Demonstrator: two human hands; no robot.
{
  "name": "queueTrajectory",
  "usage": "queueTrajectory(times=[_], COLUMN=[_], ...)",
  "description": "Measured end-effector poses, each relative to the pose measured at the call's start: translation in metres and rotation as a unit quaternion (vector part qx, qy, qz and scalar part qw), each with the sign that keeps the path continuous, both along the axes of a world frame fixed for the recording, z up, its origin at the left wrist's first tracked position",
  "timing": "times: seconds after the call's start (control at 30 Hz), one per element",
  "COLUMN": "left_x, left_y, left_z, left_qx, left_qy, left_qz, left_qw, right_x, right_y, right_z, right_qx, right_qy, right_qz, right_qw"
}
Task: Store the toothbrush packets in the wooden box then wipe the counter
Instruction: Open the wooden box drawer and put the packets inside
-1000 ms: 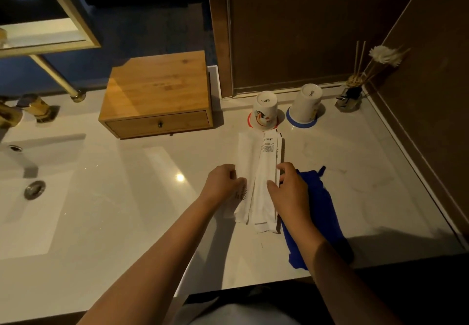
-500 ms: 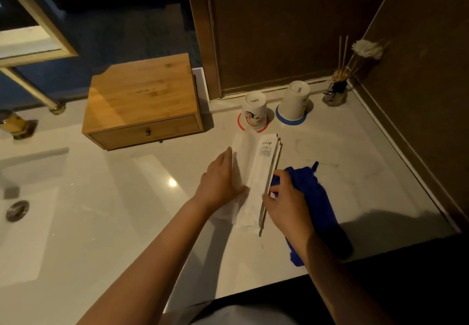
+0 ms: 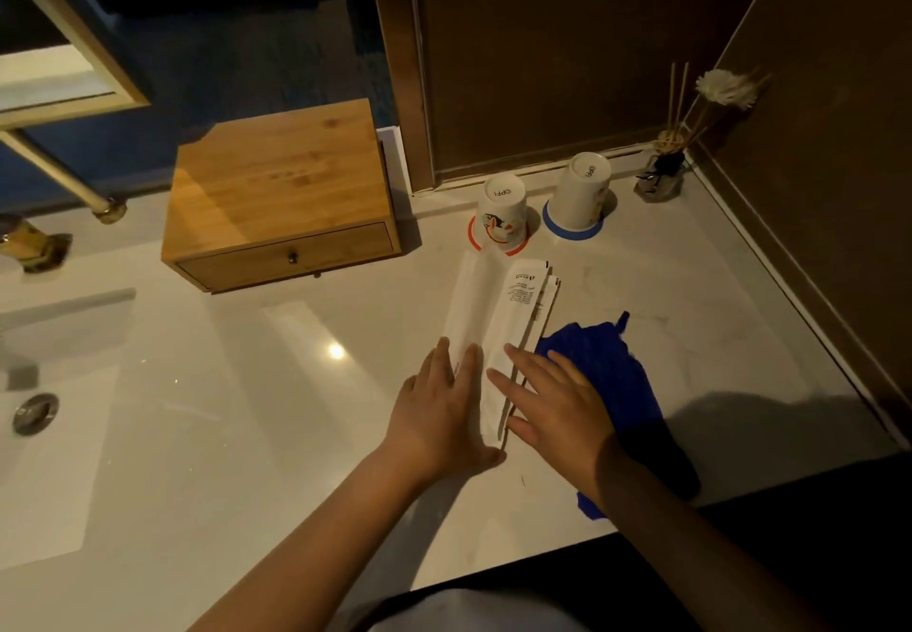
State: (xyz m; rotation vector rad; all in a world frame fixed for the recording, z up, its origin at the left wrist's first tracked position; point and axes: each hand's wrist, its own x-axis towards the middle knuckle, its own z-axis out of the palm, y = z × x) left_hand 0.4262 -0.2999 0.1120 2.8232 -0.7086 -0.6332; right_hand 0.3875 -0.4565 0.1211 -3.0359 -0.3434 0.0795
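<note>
Several long white toothbrush packets point(image 3: 498, 315) lie side by side on the pale counter point(image 3: 256, 434), stacked unevenly. My left hand point(image 3: 439, 414) lies flat on the left packets' near end, fingers spread. My right hand point(image 3: 552, 409) lies flat on the right packets' near end and partly over a blue cloth point(image 3: 607, 375), which sits crumpled just right of the packets. The wooden box point(image 3: 281, 187) stands at the back left of the packets. Its drawer point(image 3: 291, 256), with a small dark knob, is closed.
Two upturned paper cups point(image 3: 501, 212) point(image 3: 580, 192) stand behind the packets. A reed diffuser point(image 3: 664, 172) fills the back right corner by the brown wall. A sink basin with drain point(image 3: 34, 412) and a brass tap point(image 3: 29, 241) are at the left. The counter's front edge is near my body.
Both hands have opened and flattened onto the packets; the right hand has let go of the packet edges it pinched. The packets lie flatter and closer together.
</note>
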Motion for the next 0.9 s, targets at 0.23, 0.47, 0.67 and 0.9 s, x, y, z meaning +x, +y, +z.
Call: queueTrajectory(times=[0.23,0.47,0.67,0.9], left_x=[0.046,0.064,0.078,0.131], left_y=[0.032,0.052,0.054,0.032], left_z=[0.008,0.009,0.003,0.002], left_qx=[0.063,0.042,0.027,0.013], left_qy=[-0.008,-0.021,-0.041,-0.071], left_qz=[-0.13,-0.222,-0.271,-0.269], left_qw=[0.99,0.974,0.961,0.96], right_x=[0.005,0.007,0.01,0.051], right_y=[0.04,0.069,0.074,0.056], right_z=[-0.006,-0.005,-0.006,-0.018], right_qx=[0.008,0.0,-0.015,-0.021], right_qy=[-0.012,-0.004,-0.025,0.039], right_qz=[-0.099,-0.155,-0.184,-0.287], right_qw=[0.995,0.988,0.982,0.957])
